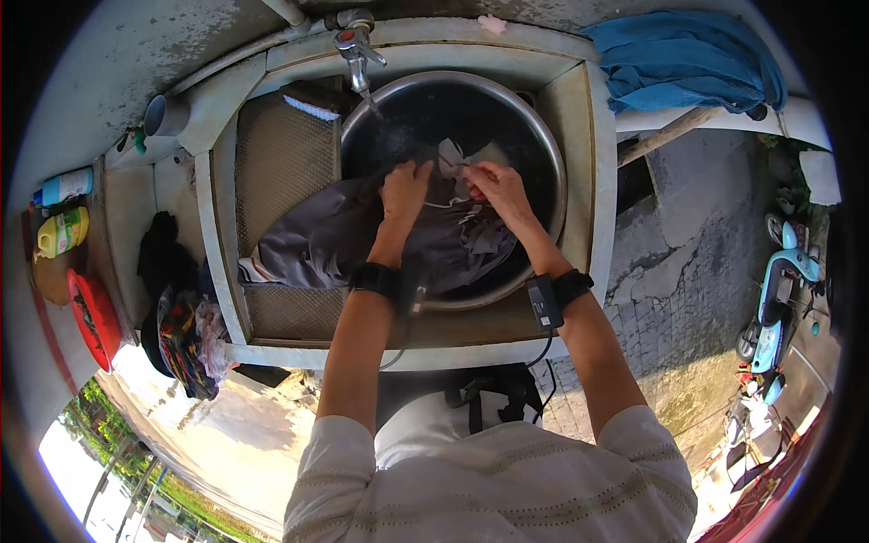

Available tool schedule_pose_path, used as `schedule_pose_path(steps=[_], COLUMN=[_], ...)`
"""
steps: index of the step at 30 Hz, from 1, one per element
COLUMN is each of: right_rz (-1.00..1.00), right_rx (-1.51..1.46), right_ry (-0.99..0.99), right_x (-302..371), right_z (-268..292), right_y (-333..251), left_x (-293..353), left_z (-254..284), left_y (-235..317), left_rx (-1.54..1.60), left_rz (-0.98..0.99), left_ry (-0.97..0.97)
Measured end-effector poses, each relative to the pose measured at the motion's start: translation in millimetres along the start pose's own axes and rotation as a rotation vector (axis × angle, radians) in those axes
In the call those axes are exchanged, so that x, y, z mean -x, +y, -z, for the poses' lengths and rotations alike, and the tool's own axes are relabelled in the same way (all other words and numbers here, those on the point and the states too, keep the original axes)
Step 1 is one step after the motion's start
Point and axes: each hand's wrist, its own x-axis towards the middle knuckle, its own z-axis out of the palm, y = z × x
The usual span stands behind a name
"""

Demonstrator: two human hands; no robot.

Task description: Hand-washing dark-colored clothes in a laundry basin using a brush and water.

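Note:
A dark grey garment (317, 231) is draped from the ridged washboard surface (285, 154) into a round metal basin (558, 167). My left hand (405, 192) has its fingers closed on the garment's cloth inside the basin. Just right of it, my right hand (500, 192) pinches a thin part of the garment, too small to make out. A pale cord (441, 205) and a whitish patch of cloth (450, 156) show between the two hands. Above the basin's left side is a metal tap (355, 56), with what looks like water falling from it.
A scrubbing brush (310, 107) lies at the washboard's top. Piled clothes (186, 335), a red basin (93, 321) and a yellow bottle (63, 233) are at left. Blue cloth (688, 61) hangs at upper right. The sink's rim (602, 208) surrounds the metal basin. A light-blue scooter (774, 308) stands far right.

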Motion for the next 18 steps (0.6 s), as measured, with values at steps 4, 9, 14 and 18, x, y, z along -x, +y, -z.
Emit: schedule_pose_path(steps=[4,9,14,18], right_rz=[0.304,0.533,0.612,0.357], right_rx=[0.199,0.504,0.177,0.272], right_ry=[0.257,0.241,-0.171,-0.387], right_x=[-37,-32,27,81], right_z=[32,1,-51,-77], right_y=[37,7,-35,-25], left_x=[10,36,55,75], left_z=[31,114,157,186], left_y=[14,23,40,15], left_rx=[0.201,0.53,1.343,1.361], left_rz=[-0.203,0.006,0.298,0.258], left_ry=[0.24,0.256,-0.009,-0.064])
